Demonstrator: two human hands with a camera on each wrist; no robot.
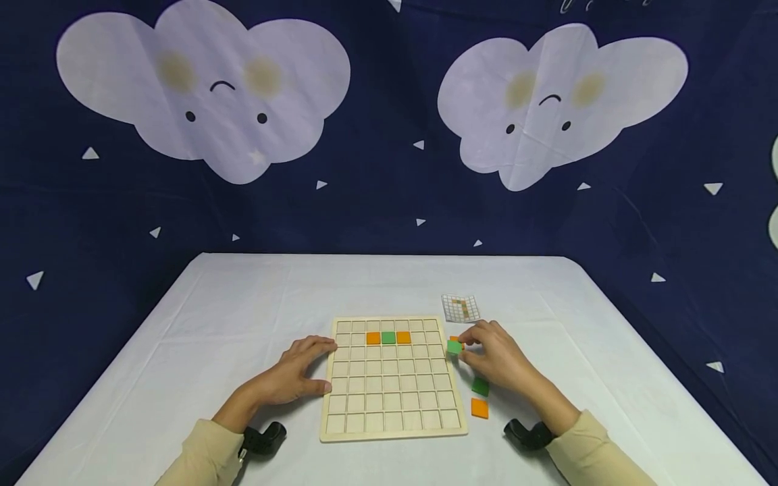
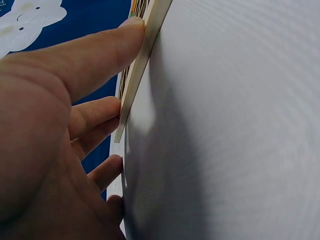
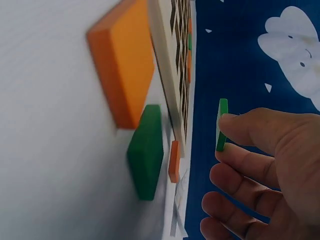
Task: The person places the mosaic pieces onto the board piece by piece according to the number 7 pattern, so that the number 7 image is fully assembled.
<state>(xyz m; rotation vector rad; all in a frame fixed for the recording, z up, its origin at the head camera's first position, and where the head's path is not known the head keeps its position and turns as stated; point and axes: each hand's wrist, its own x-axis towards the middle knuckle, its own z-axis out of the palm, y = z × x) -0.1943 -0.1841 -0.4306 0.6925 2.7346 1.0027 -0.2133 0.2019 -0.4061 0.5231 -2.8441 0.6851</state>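
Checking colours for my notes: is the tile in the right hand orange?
No, the head view shows the right hand pinching a green tile.

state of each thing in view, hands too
board, flat on the table, mostly unfilled
three set tiles, side by side in the board
held green tile, pinched above the table
loose green tile, flat on the table
near orange tile, flat on the table
far orange tile, on the table
paper card, printed side up
left hand, touching the board's left edge
right hand, pinching the held green tile
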